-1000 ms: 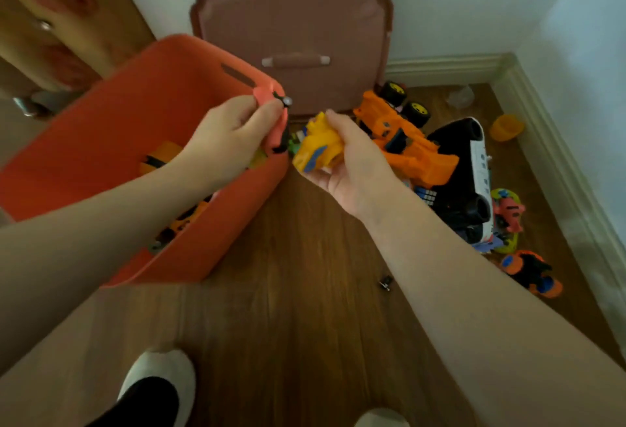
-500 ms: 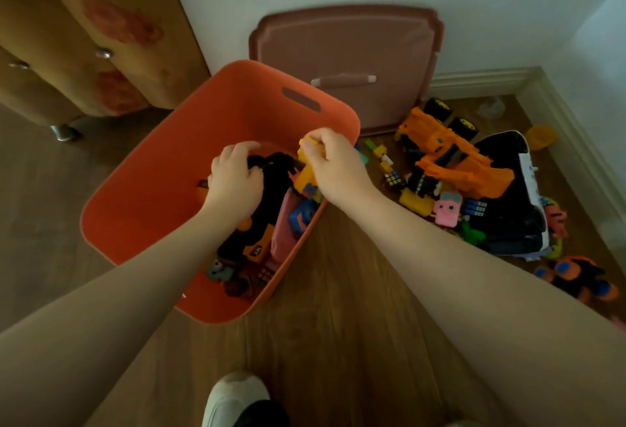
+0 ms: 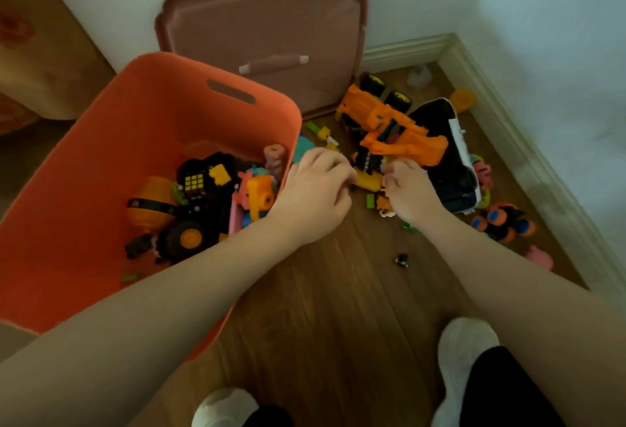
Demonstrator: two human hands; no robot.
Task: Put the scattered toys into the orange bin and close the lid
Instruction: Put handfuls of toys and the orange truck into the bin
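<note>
The orange bin (image 3: 84,172) stands on the wood floor at the left, open, with several toys in it, among them a black truck (image 3: 200,203). Its brown lid (image 3: 264,27) leans upright against the wall behind it. Right of the bin lie scattered toys: an orange digger (image 3: 396,128), a black and white vehicle (image 3: 450,162) and small blocks. My left hand (image 3: 315,189) curls its fingers over one end of a yellow block (image 3: 367,182). My right hand (image 3: 410,189) is curled down over small pieces just beside it; its grip is hidden.
An orange and blue toy car (image 3: 501,220), a pink toy (image 3: 540,255) and a yellow cup (image 3: 462,98) lie along the right wall. A tiny black piece (image 3: 402,260) sits on the floor. A wooden cabinet (image 3: 40,54) stands at left. My feet (image 3: 467,342) are near the bottom.
Both hands carried small toys over the bin and let them go inside. They have since moved right, down to the pile on the floor.
</note>
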